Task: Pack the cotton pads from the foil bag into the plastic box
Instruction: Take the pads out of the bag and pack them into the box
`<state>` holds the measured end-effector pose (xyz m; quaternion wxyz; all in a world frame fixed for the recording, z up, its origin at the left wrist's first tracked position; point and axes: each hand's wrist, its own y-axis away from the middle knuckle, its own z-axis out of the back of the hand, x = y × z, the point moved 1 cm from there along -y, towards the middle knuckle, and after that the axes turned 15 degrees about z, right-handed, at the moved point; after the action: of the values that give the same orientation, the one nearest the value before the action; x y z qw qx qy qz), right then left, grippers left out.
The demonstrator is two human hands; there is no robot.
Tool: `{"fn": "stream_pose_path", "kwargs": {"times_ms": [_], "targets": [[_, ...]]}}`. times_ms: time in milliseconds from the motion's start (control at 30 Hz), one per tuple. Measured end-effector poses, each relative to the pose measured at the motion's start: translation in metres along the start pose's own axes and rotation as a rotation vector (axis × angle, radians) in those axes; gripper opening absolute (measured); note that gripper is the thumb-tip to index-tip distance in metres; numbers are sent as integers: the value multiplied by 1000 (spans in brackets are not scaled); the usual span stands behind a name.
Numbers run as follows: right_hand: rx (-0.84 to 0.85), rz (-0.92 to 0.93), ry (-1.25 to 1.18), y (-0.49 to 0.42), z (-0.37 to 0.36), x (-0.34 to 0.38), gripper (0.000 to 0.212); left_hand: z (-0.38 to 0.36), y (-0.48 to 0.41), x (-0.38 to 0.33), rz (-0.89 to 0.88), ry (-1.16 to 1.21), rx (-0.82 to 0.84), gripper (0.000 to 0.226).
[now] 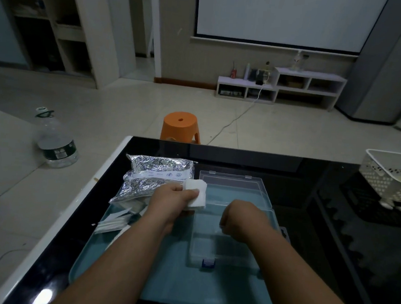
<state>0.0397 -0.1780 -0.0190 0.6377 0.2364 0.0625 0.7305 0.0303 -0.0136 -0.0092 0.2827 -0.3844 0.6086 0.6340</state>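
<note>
Cotton pads (195, 194): a small stack of white square pads, soft in texture, with the edges roughly in line and the corners slightly fanned.

Left hand (174, 199): it reaches in from the lower left, the forearm crossing the teal tray (160, 280). Thumb and fingers are closed on the near-left side of the stack in a pinch. Most of the stack juts out up and to the right of the fingers.

Right hand (241, 218): its back faces the camera and the fingers are curled under, over the far part of the plastic box (225, 247). Whether they hold anything cannot be told.

Position: the held stack sits above the far part of the tray. It is just beside the right end of the foil bag (154, 175) and at the left edge of the box's lid (235, 187).

The bag is silver and crinkled with blue print, and lies at the tray's far left. The box is clear and open, lid folded back, with a blue latch (207, 264) at its near edge. It rests on the tray, which sits on the black table (330, 258).
</note>
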Motion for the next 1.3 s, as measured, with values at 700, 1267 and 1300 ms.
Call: {"fn": "stream_pose_path", "kwargs": {"times_ms": [700,1267,1300], "targets": [[-426,98,-738,24,6,17,15,-6,2,10,-86,-316,-32,19],[-213,129,-427,13,-10,21,8,-10,3,21,-337,-990,-288,19],[-215,138,-401,13,-11,21,7,-10,3,22,-340,-1022,-278,15]]}}
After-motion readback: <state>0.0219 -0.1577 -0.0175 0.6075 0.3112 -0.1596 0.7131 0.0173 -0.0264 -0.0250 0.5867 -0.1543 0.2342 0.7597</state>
